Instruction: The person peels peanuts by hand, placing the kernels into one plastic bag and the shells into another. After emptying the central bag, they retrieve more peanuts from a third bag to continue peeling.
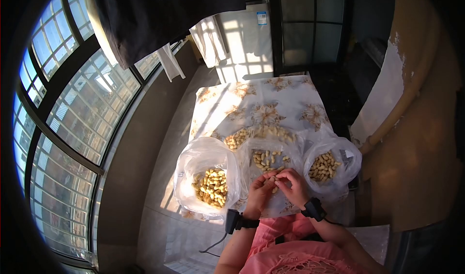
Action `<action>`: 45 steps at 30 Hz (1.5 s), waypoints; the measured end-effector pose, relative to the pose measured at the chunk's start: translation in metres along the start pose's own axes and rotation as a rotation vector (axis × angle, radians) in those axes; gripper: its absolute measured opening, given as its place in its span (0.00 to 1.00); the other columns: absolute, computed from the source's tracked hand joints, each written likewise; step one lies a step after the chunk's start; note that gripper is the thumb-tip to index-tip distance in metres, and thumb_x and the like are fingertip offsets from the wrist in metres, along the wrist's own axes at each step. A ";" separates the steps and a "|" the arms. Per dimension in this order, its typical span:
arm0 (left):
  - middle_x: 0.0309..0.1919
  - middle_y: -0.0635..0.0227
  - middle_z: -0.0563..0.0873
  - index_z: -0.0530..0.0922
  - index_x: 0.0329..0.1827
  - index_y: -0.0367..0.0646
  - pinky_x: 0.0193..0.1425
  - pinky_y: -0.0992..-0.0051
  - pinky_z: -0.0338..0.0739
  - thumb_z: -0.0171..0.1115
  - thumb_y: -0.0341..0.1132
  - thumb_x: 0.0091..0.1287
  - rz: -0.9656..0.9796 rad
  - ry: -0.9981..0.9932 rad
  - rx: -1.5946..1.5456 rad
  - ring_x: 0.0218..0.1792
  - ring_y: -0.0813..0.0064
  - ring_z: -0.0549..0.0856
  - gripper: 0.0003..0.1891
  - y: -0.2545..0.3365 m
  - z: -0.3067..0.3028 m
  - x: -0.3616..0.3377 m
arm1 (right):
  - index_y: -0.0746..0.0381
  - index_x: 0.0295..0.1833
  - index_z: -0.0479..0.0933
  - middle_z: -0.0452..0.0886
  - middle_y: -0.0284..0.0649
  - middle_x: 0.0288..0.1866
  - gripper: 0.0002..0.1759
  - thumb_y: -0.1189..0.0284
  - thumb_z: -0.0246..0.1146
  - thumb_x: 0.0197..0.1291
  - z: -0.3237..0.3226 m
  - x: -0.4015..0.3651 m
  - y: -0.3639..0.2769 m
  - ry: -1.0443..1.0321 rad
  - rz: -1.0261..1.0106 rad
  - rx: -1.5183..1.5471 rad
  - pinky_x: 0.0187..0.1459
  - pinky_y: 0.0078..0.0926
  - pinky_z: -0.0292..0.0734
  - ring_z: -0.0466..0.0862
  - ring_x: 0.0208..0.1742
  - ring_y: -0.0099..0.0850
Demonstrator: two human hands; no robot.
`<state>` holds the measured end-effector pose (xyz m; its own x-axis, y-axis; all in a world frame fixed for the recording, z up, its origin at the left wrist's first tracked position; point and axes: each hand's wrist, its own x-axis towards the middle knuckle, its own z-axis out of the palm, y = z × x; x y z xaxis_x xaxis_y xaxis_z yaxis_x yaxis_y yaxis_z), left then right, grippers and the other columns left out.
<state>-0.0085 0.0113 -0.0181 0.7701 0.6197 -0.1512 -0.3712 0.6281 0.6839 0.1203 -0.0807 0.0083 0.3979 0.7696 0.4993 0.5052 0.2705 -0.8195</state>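
My left hand [259,192] and my right hand [293,189] meet above the front of the middle plastic bag [245,163], fingertips pinched together. Between them is a small pale peanut [273,178], partly covered by the fingers. Loose unshelled peanuts [264,159] lie just beyond my fingers in the middle bag. To the left stands an open clear plastic bag [182,165] with a sunlit heap of peanuts [211,188] inside. Near my right hand, another open plastic bag [352,154] holds more peanuts [323,166].
The bags stand on a table with a flowered cloth [266,113]. Further peanuts [237,139] show through plastic behind the middle bag. Dark clothing [164,17] hangs overhead at upper left. Barred windows [92,109] line the left side; a pipe [395,114] runs along the right wall.
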 end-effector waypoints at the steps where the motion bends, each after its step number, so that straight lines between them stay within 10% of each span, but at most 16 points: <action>1: 0.58 0.59 0.84 0.79 0.58 0.35 0.67 0.69 0.77 0.57 0.30 0.79 0.003 0.002 0.030 0.57 0.68 0.84 0.10 -0.002 -0.002 0.001 | 0.65 0.48 0.78 0.82 0.42 0.45 0.10 0.77 0.70 0.64 0.000 0.000 0.000 0.001 0.001 0.000 0.38 0.27 0.81 0.85 0.39 0.35; 21: 0.65 0.49 0.80 0.75 0.53 0.39 0.74 0.53 0.73 0.52 0.35 0.82 0.074 0.094 -0.082 0.70 0.51 0.77 0.09 -0.009 -0.006 0.004 | 0.59 0.39 0.84 0.84 0.39 0.41 0.09 0.74 0.74 0.51 -0.001 -0.008 -0.003 -0.194 -0.066 -0.138 0.44 0.36 0.83 0.86 0.42 0.42; 45: 0.48 0.73 0.87 0.78 0.68 0.37 0.55 0.82 0.76 0.55 0.31 0.80 0.095 0.100 0.278 0.47 0.83 0.83 0.17 -0.006 0.008 -0.001 | 0.61 0.52 0.78 0.86 0.42 0.36 0.12 0.75 0.68 0.63 0.002 -0.011 0.008 0.093 0.041 -0.055 0.35 0.32 0.80 0.86 0.32 0.37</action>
<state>-0.0030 0.0027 -0.0160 0.6784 0.7217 -0.1373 -0.2722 0.4206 0.8654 0.1183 -0.0856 -0.0041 0.4872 0.7219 0.4915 0.5272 0.2055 -0.8245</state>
